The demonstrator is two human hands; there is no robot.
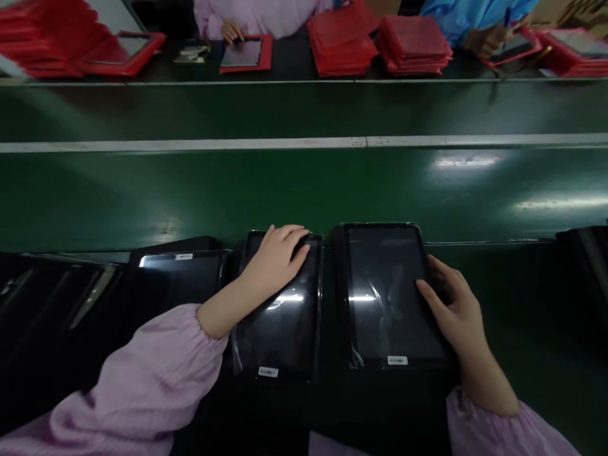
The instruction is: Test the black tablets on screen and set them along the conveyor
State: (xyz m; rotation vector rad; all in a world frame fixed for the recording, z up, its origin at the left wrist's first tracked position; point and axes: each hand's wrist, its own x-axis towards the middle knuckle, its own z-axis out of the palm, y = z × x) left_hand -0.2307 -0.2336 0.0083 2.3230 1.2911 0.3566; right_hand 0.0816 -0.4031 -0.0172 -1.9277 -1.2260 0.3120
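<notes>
Two dark tablets with glossy film on their screens lie side by side before me. My left hand (280,256) rests across the upper part of the middle tablet (280,335), its fingers stretched toward the top right corner. At the other one, the right tablet (384,291), my right hand (453,304) grips the right edge, thumb on the screen side and fingers around the side. Each of these tablets bears a small white label near its lower edge. A third tablet (180,278), its label at the top, lies left of my left forearm.
Beyond the green conveyor surface (285,190) with its pale rail (190,145), two people handle devices. Red sleeves stand there in stacks (413,47). More dark flat devices (61,291) stand at the left. A dark object (584,266) is at the right edge.
</notes>
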